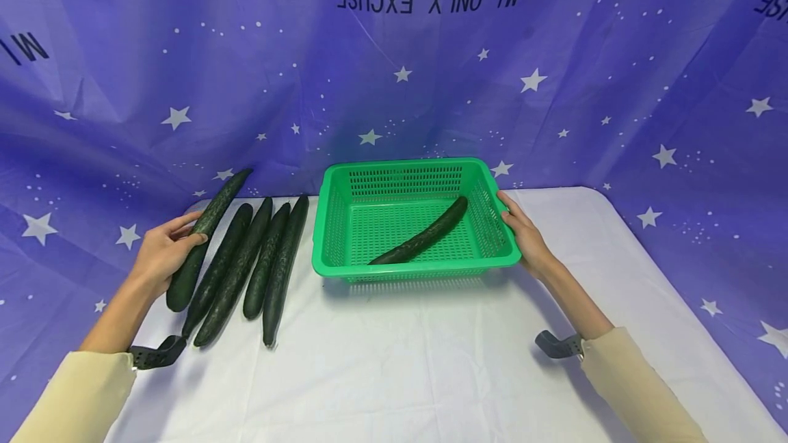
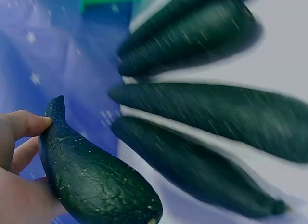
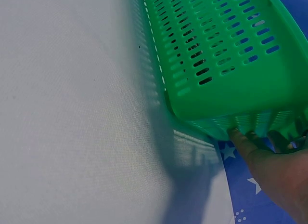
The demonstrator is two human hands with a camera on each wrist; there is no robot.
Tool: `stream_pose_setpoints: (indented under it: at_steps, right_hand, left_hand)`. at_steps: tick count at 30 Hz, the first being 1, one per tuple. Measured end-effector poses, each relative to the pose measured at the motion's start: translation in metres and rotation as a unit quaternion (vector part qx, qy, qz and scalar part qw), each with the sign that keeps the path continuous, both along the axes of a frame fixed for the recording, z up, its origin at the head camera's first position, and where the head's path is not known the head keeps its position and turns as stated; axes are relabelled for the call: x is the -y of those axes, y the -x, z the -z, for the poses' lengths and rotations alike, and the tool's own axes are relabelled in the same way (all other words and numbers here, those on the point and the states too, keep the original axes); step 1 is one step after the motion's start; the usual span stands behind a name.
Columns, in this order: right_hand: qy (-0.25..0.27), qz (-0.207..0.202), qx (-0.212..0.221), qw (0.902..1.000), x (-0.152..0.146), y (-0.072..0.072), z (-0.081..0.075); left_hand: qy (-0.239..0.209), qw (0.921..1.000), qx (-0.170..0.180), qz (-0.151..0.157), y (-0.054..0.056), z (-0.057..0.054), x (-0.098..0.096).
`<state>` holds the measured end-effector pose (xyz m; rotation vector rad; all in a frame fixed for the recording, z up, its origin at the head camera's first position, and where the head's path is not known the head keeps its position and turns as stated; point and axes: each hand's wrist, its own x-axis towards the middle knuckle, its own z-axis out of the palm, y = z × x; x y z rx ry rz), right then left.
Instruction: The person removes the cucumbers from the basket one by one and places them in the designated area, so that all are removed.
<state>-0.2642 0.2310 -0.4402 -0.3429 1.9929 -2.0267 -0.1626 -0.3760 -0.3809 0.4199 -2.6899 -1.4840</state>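
My left hand [image 1: 161, 251] grips a long dark green cucumber [image 1: 215, 216] at the left, thumb on one side and fingers on the other. The left wrist view shows this cucumber [image 2: 96, 168] held apart from several others. Those cucumbers [image 1: 284, 272] lie side by side on the white cloth, just right of the left hand. A green plastic basket [image 1: 425, 271] with slotted walls stands near the middle, and a single cucumber [image 1: 431, 234] lies slantwise inside it. At the basket's right end, my right hand [image 1: 528, 238] holds the rim, its fingers [image 3: 243, 143] against the outer end wall.
A white cloth [image 1: 394, 361] covers the table. Behind and along the sides hangs a purple curtain [image 1: 295, 74] with stars and lettering, close to the basket's far side. Each wrist carries a dark camera mount [image 1: 159, 354].
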Motion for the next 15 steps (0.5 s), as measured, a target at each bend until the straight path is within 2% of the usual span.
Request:
stream_pose_setpoints:
  at_steps: [3, 8, 15]
  right_hand:
    - [0.002, 0.0, 0.002, 1.0, 0.0, 0.0, 0.0]
    - [0.006, 0.002, 0.004, 1.0, -0.001, 0.0, 0.0]
    - [0.008, 0.002, 0.0, 1.0, 0.0, -0.001, 0.0]
  left_hand:
    - [0.004, 0.9999, 0.014, -0.004, -0.004, 0.013, 0.013]
    - [0.018, 0.9997, 0.013, 0.007, -0.005, 0.034, 0.028]
    - [0.025, 0.9996, 0.013, 0.011, -0.004, 0.047, 0.033]
